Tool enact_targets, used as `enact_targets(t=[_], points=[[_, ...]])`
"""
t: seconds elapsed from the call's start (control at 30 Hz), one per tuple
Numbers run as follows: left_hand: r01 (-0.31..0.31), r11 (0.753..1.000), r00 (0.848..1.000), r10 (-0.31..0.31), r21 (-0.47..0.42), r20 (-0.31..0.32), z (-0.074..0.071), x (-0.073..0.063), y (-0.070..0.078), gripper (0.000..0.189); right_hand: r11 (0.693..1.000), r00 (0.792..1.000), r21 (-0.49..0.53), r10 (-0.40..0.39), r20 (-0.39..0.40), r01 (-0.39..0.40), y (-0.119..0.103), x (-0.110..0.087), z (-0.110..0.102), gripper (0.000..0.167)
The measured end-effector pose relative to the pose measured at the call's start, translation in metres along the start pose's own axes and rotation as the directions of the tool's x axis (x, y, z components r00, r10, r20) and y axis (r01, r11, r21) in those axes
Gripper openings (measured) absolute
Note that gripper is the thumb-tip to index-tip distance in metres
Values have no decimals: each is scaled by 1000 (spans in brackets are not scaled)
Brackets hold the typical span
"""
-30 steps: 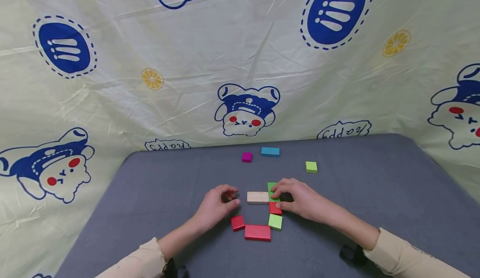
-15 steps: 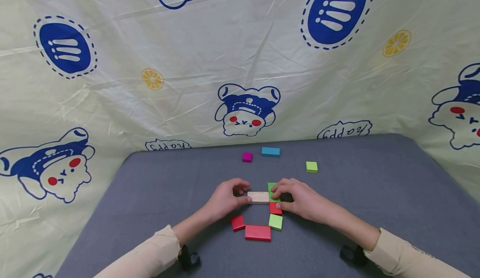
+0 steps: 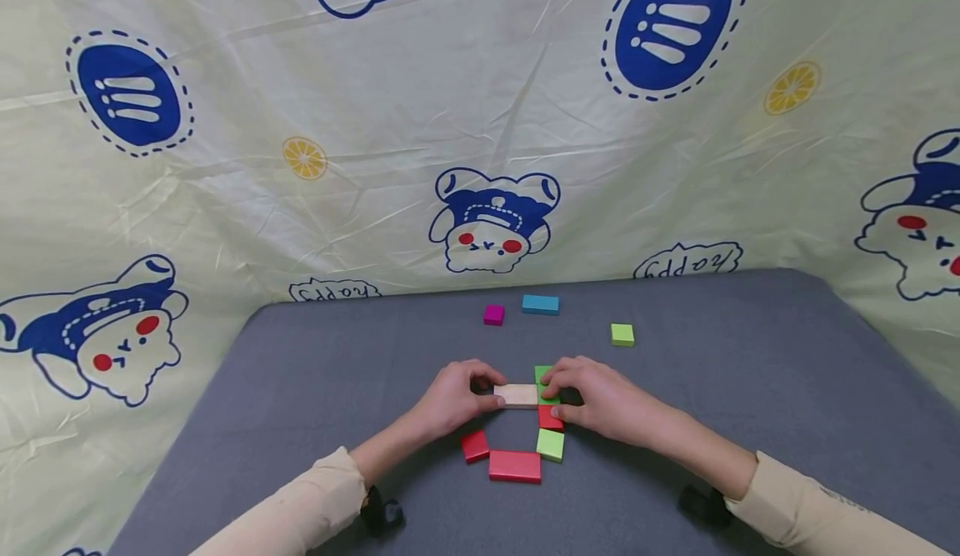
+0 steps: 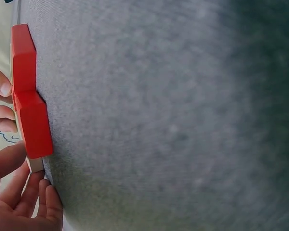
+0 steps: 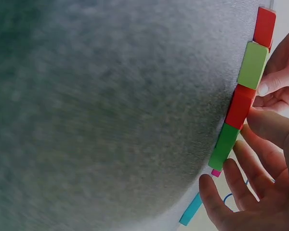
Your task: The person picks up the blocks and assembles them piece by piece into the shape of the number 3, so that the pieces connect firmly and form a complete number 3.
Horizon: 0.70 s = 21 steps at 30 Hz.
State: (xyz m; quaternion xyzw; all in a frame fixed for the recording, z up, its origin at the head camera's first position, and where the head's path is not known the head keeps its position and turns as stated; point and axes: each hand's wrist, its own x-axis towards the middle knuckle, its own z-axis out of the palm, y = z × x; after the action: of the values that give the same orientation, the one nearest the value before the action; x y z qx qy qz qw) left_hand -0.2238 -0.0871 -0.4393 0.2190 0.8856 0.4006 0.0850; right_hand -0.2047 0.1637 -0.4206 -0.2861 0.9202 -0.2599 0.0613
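Note:
In the head view my left hand (image 3: 456, 395) pinches the left end of a plain wooden block (image 3: 517, 396), thumb on the near side and fingers on the far side. My right hand (image 3: 602, 399) touches the right-hand row, fingers on the green block (image 3: 543, 373) and thumb at the small red block (image 3: 551, 418). The wooden block's right end meets the green one. A light green block (image 3: 551, 445) continues the row nearer me. In the left wrist view, red blocks partly hide the wooden block (image 4: 35, 165). In the right wrist view the thumb (image 5: 269, 126) touches the red block (image 5: 239, 107).
A long red block (image 3: 515, 466) and a tilted small red block (image 3: 475, 447) lie nearer me. Farther back on the grey table (image 3: 337, 356) are a magenta block (image 3: 493, 315), a blue block (image 3: 541, 304) and another light green block (image 3: 622, 335). A printed cloth (image 3: 375, 206) hangs behind.
My left hand has moved right and slightly away from me, from beside the wooden block onto its left end. The right hand and the blocks have stayed put.

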Motion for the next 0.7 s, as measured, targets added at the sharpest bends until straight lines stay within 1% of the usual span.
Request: enact_targets(t=[0.2, 0.33, 0.47, 0.7], points=[[-9, 1000, 1000, 9, 18, 0, 1, 1, 5, 20, 999, 1000, -44, -7, -8, 6, -2, -1, -1, 18], [5, 1000, 1000, -5, 23, 4, 2, 1, 6, 21, 997, 1000, -78, -10, -10, 9, -3, -1, -1, 18], [12, 1000, 1000, -12, 27, 6, 3, 0, 6, 21, 995, 1000, -97, -11, -6, 11, -5, 0, -1, 19], [1, 999, 1000, -1, 39, -9, 3, 0, 4, 19, 993, 1000, -116, -16, 2, 16, -8, 5, -1, 19]])
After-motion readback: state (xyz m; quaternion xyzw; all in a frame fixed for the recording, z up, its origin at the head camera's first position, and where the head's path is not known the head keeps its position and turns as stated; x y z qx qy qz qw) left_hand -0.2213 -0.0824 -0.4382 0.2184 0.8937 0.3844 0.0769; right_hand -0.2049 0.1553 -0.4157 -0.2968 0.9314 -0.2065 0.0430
